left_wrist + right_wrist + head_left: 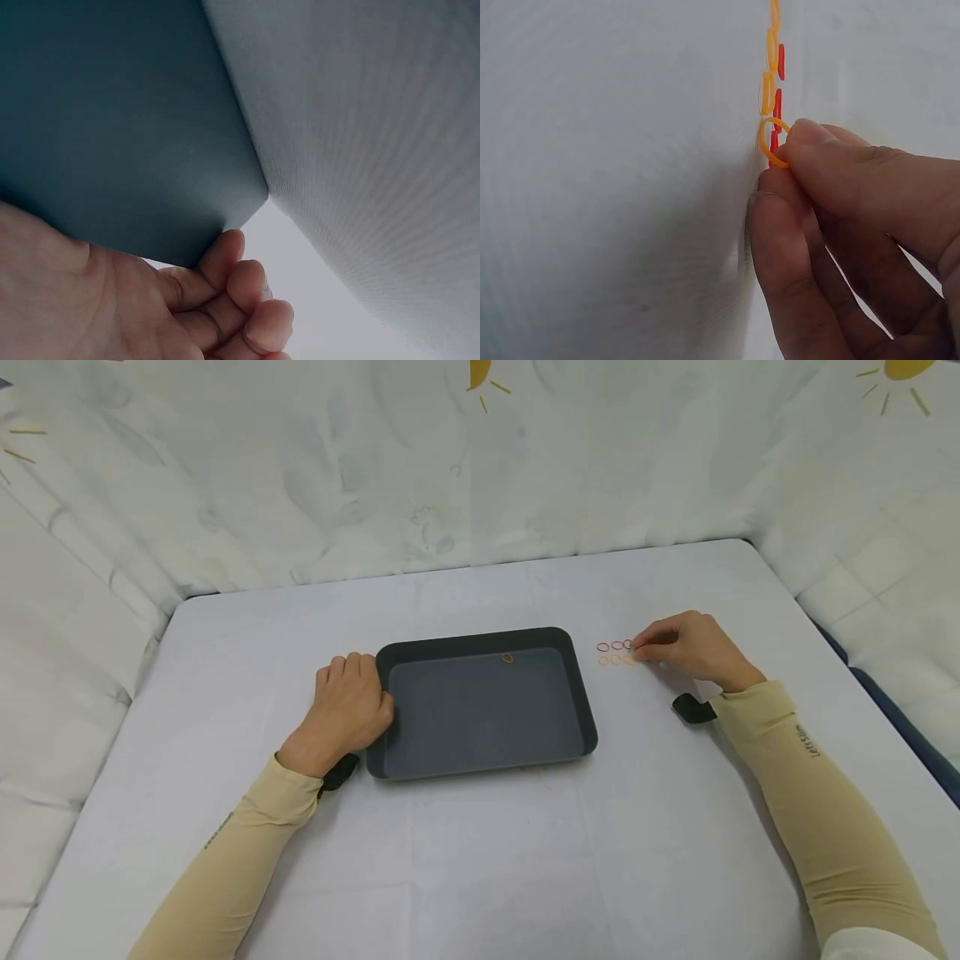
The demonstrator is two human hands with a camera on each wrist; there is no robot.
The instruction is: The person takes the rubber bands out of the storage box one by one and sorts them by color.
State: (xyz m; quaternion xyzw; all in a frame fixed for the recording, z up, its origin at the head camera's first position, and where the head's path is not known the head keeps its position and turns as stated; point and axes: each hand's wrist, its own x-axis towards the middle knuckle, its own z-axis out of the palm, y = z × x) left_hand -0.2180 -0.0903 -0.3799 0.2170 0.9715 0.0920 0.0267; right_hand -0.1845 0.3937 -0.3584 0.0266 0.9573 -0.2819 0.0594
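Observation:
My left hand (345,706) grips the left wall of a dark grey tray (585,727); in the left wrist view its curled fingers (247,289) lie by the tray's corner. Inside the tray, near the far wall, lies one orange rubber band (507,657). To the right of the tray, my right hand (690,647) pinches a small orange rubber band (762,139) between thumb and fingertips, just above the cloth. Beside those fingertips lie three red rubber bands (603,647) in a row, with three orange rubber bands (603,661) in a nearer row.
A white cloth covers the table (495,860). Pale patterned curtains (360,468) hang behind and at both sides of it. A black wrist-worn piece (693,708) juts out below the right wrist.

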